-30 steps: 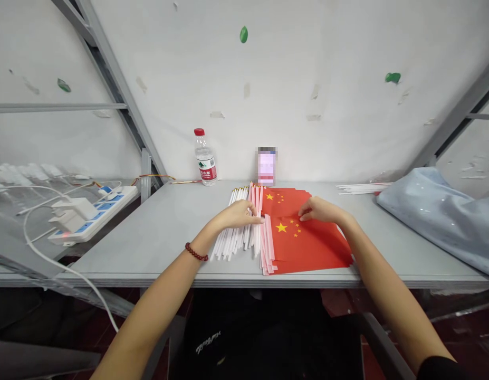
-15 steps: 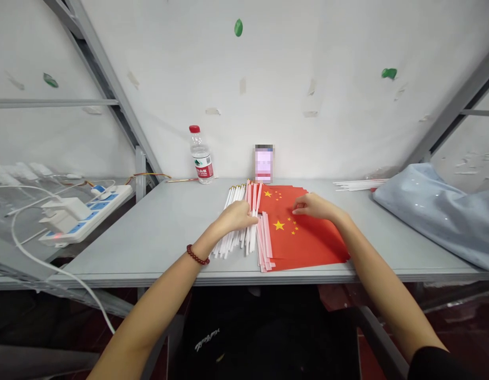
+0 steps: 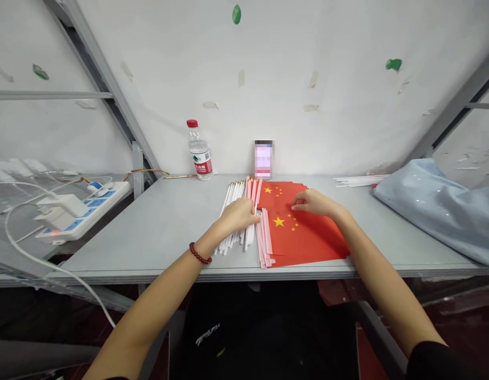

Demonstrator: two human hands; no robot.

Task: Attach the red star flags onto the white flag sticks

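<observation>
My left hand (image 3: 239,214) is curled over a row of white flag sticks (image 3: 231,198), its fingers closed on a stick at the right side of the row. The fingertips are partly hidden. Red flags (image 3: 307,240) with yellow stars lie stacked to the right, their pale pink-white sleeve edges (image 3: 265,237) facing the sticks. Over the upper part of this stack is my right hand (image 3: 313,203), fingers loosely bent, with a small gap between thumb and forefinger. Nothing shows between them.
A water bottle (image 3: 200,158) and a phone (image 3: 263,160) stand against the back wall. More white sticks (image 3: 357,181) lie at the back right, beside a grey-blue cloth (image 3: 434,206). A power strip (image 3: 82,216) with plugs and cables is at left.
The view has tilted slightly, so most things sit a little higher. My left hand has shifted slightly right over the sticks. My right hand stays above the flags, its fingertips slightly more parted.
</observation>
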